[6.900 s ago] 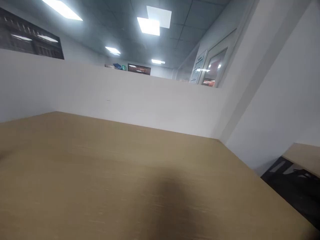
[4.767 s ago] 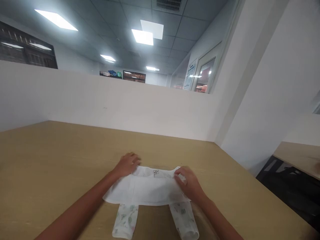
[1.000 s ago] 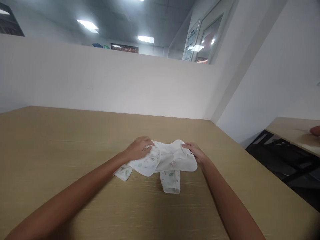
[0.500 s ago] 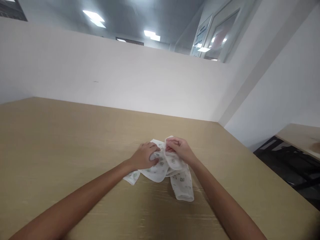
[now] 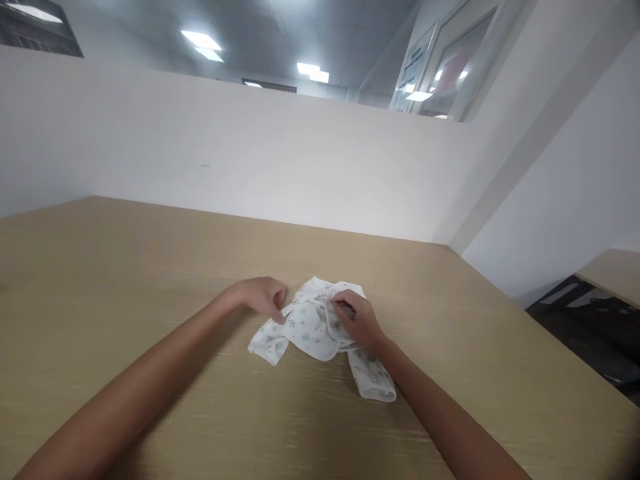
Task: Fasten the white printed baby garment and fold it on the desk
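Observation:
A small white baby shirt (image 5: 310, 328) with a green print lies bunched on the table in the head view, its two sleeves spread toward me at left and right. At its left edge is my left hand (image 5: 263, 297), fingers curved and apart from the thumb; the thumb tip comes close to the cloth, and whether it touches I cannot tell. Pinched between the fingers of my right hand (image 5: 361, 323) is the edge of the shirt's right front flap. That hand covers part of the right side of the garment.
The wide tan tabletop (image 5: 165, 247) runs back to a white partition wall (image 5: 270, 160). A grey-white pillar (image 5: 520, 153) rises at the right. Beyond the table's right edge stands another table (image 5: 613, 273) with a dark frame beneath.
My left hand has let go of the shirt's middle and moved left to its side, uncovering the left front and sleeve. My right hand has come down slightly with the flap.

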A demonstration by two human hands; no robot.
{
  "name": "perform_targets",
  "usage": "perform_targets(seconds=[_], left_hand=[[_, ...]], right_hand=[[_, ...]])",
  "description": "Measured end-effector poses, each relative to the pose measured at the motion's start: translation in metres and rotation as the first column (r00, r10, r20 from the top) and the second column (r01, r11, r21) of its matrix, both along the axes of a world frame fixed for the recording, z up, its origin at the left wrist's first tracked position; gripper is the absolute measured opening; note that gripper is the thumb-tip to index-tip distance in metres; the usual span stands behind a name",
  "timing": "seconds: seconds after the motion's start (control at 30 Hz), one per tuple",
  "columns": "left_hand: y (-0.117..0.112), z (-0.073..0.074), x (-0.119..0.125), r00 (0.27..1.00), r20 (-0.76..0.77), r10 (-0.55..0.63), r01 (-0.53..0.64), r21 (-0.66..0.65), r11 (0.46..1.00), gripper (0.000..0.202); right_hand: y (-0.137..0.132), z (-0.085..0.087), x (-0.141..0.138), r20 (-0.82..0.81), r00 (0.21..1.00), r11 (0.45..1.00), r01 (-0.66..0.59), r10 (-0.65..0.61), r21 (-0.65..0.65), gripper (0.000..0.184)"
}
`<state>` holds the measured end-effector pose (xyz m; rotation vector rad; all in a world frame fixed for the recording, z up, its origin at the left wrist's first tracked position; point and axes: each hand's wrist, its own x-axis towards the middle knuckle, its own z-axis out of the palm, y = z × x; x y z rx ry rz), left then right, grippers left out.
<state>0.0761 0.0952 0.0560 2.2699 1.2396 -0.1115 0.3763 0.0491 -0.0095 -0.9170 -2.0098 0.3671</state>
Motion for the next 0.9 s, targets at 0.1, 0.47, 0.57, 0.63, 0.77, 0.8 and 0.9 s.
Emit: perform_targets(seconds=[0.1, 0.47, 0.57, 0.63, 0.77, 0.8, 0.9], left_hand=[[-0.002, -0.007, 0.002, 0.999, -0.034, -0.016, 0.014, -0.065, 0.998, 0.038], [-0.022, 0.003, -0.03, 0.996, 0.023, 0.088, -0.072, 0.787, 0.613, 0.015], [-0.031, -0.039, -0.048, 0.996, -0.086, 0.005, 0.066, 0.793, 0.606, 0.019], [-0.038, -0.055, -0.062, 0.991, -0.136, -0.018, 0.114, 0.746, 0.656, 0.022], [-0.055, -0.037, -0.068, 0.997, -0.039, 0.069, -0.022, 0.7, 0.713, 0.016], [-0.059, -0.028, -0.061, 0.998, 0.01, 0.068, -0.056, 0.688, 0.724, 0.016], [-0.072, -0.012, -0.022, 0.971, 0.238, -0.008, -0.15, 0.639, 0.755, 0.014]], right_hand=[[0.002, -0.002, 0.0, 0.008, 1.0, 1.0, -0.015, 0.015, 0.009, 0.011], [-0.002, -0.005, -0.002, 0.115, 0.993, 0.996, -0.045, 0.036, 0.078, 0.014], [-0.003, -0.001, -0.004, 0.185, 0.98, 0.986, -0.093, 0.066, 0.14, 0.016], [-0.005, 0.01, -0.001, 0.219, 0.974, 0.976, -0.1, 0.056, 0.196, 0.019], [-0.02, 0.041, 0.021, 0.117, 0.981, 0.971, 0.128, -0.153, 0.2, 0.02], [-0.025, 0.049, 0.03, 0.1, 0.966, 0.963, 0.22, -0.237, 0.158, 0.021], [-0.044, 0.061, 0.06, 0.279, 0.873, 0.896, 0.437, -0.401, -0.078, 0.044]])
